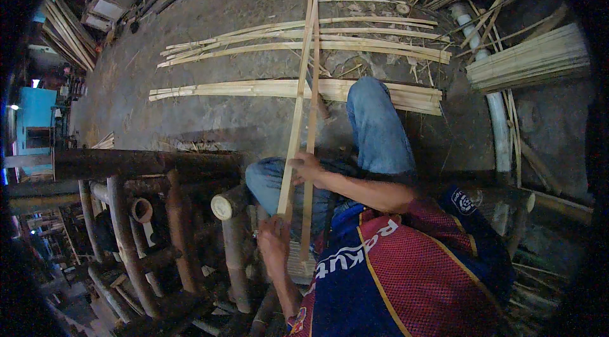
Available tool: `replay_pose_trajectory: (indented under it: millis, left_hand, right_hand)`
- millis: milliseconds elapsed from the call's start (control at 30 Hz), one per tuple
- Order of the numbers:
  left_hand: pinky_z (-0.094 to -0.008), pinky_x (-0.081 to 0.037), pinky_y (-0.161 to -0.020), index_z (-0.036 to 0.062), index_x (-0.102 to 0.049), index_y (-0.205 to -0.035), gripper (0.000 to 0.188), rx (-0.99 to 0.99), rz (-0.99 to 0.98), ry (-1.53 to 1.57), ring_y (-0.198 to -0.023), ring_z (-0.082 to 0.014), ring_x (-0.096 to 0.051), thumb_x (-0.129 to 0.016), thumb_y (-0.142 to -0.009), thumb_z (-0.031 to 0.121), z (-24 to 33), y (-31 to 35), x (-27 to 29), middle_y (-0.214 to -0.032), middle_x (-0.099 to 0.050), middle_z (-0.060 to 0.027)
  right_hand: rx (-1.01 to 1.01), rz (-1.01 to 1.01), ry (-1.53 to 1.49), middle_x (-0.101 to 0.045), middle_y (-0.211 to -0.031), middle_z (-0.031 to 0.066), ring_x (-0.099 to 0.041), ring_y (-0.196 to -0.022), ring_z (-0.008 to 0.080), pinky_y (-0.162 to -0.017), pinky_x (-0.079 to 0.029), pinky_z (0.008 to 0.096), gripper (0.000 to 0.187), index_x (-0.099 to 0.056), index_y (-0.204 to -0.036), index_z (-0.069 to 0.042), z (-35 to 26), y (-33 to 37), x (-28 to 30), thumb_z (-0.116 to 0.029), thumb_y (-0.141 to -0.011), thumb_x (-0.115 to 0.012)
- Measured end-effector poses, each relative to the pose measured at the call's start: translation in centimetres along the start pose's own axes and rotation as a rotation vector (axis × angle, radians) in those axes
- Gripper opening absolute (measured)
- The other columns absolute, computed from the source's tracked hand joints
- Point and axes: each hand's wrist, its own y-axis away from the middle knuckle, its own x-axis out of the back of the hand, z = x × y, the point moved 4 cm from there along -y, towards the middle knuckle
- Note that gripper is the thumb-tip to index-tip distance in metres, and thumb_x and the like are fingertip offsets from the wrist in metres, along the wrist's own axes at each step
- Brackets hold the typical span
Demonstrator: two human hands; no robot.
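Note:
My left hand is closed around the near end of a long pale bamboo strip, low in front of my body. Farther up the same strip, the fingers of my right hand are wrapped on it above my lap. A second, browner bamboo strip runs close along its right side and passes under my right hand; its lower end hangs between my legs. Toward the top edge the two strips come together or cross. The undersides of both hands' grips are hidden.
Split bamboo strips lie across the floor beyond my knees, with another group behind them. A bamboo bench frame stands at the left. Bundled strips and a pale pole are at the right; a blue cabinet is far left.

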Motion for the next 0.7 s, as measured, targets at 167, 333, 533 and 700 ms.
replay_pose_trajectory:
  millis: [167,333,533,700]
  left_hand:
    - [-0.0476,-0.046,-0.089,0.0021,-0.063,-0.116,0.033,0.111,-0.030,0.004,-0.104,-0.0434,-0.058,-0.068,-0.086,0.016,-1.9,-0.5,-2.2,-0.113,-0.059,-0.0266]
    - [-0.0480,-0.047,-0.087,0.0028,-0.063,-0.117,0.034,0.273,0.128,0.562,-0.101,-0.0437,-0.059,-0.067,-0.085,0.013,-10.4,0.5,-7.5,-0.109,-0.060,-0.0254]
    - [-0.0487,-0.050,-0.076,-0.0001,-0.063,-0.112,0.030,0.202,0.068,0.403,-0.094,-0.0439,-0.062,-0.065,-0.084,0.010,-8.2,0.7,-6.5,-0.100,-0.062,-0.0269]
    - [-0.0491,-0.050,-0.070,-0.0034,-0.061,-0.104,0.027,0.216,0.054,0.330,-0.088,-0.0451,-0.063,-0.066,-0.085,0.015,-8.2,1.0,-7.3,-0.096,-0.062,-0.0261]
  right_hand:
    - [0.050,-0.052,0.073,-0.061,-0.097,0.0120,-0.068,-0.068,0.0206,-0.056,-0.058,0.0312,0.027,-0.055,-0.111,0.000,0.8,0.4,-0.5,-0.022,-0.097,-0.057]
    - [0.046,-0.087,0.095,-0.062,-0.086,0.0115,-0.068,-0.064,0.0212,-0.055,-0.058,0.0330,0.027,-0.053,-0.112,0.001,0.4,0.4,-1.0,-0.020,-0.098,-0.055]
    - [-0.007,-0.109,0.242,-0.061,-0.083,0.0117,-0.068,-0.062,0.0243,-0.053,-0.058,0.0357,0.027,-0.051,-0.113,0.002,2.5,-1.7,0.3,-0.021,-0.097,-0.053]
    - [0.174,-0.075,0.697,-0.061,-0.068,0.0129,-0.067,-0.059,0.0215,-0.049,-0.055,0.0355,0.031,-0.060,-0.090,0.004,1.2,-1.2,1.3,-0.026,-0.095,-0.054]
